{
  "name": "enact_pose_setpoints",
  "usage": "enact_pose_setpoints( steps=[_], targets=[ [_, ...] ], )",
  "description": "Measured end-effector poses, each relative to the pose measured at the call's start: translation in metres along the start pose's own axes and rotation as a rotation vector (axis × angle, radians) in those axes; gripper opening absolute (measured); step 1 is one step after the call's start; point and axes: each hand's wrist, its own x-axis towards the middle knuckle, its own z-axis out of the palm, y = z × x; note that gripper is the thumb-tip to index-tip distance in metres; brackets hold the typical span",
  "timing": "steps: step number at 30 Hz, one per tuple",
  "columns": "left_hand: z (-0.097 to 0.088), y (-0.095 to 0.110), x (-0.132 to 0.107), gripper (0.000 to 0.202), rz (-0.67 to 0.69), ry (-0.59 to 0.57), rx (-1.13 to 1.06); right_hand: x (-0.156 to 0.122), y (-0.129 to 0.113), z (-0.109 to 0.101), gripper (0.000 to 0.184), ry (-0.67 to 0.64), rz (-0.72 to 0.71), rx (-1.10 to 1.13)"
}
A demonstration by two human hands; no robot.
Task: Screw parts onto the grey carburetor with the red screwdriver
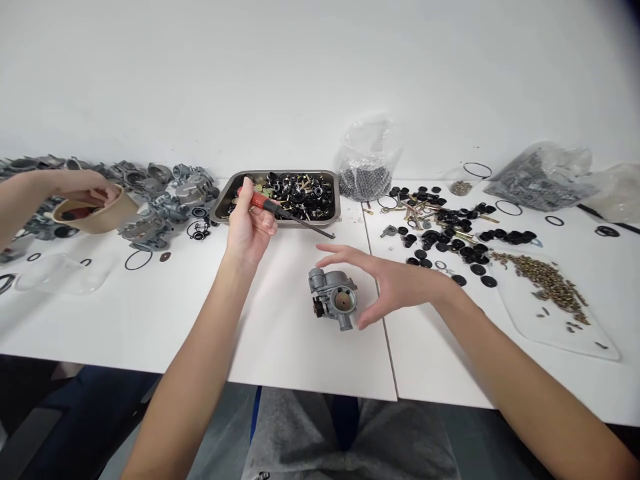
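My left hand (250, 230) is closed around the red and black handle of a screwdriver (270, 204). Its dark shaft slants down to the right, and the tip hangs above the table, left of my right fingertips. A grey metal carburetor (334, 293) stands on the white table in front of me, its round bore facing me. My right hand (387, 283) curves around the carburetor's right side with thumb and fingers spread wide. Whether a fingertip touches the carburetor's top I cannot tell.
Behind is a metal tray (220, 212) of small parts, with a plastic bag (370, 160) of dark pieces beside it. Black caps (457, 245) and brass screws (550, 283) lie right. At left, another person's hand (85, 187) reaches into a beige container (117, 212) near several carburetors (147, 230).
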Motion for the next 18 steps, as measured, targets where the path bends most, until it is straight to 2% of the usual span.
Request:
enact_pose_setpoints(
  steps=[5, 13, 18],
  targets=[
    [-0.002, 0.006, 0.001, 0.044, 0.012, 0.032, -0.01, 0.011, 0.003, 0.012, 0.067, -0.029, -0.059, -0.008],
    [0.003, 0.007, -0.003, 0.047, -0.034, 0.013, -0.043, 0.013, 0.01, 0.016, 0.072, 0.042, -0.066, 0.036],
    [-0.015, 0.0, 0.01, 0.046, 0.011, -0.051, -0.047, 0.011, 0.007, 0.013, 0.075, 0.014, 0.014, 0.056]
  ],
)
